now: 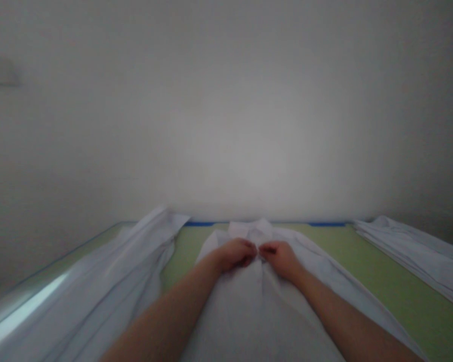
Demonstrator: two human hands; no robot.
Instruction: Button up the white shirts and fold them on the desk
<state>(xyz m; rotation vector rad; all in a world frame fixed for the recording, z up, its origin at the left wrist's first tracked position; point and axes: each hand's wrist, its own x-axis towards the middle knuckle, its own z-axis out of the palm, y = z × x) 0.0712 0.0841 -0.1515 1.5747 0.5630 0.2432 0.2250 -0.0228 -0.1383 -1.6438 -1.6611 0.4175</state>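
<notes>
A white shirt (241, 311) lies spread out in front of me, its collar (251, 229) toward the far edge. Both hands meet at its front opening just below the collar. My left hand (237, 253) is closed, its fingers pinching the cloth at the opening. Opposite it, my right hand (281, 257) is closed too, thumb and fingertips pinching the other side of the opening. The fingertips almost touch each other. Whether a button is between them is too blurred to tell.
The table has a green top (392, 291) with blue strips (326, 224) along its far edge. Another white garment (109, 271) lies rumpled on the left, and a folded white garment (419, 251) on the right. A plain grey wall (245, 110) rises directly behind the table.
</notes>
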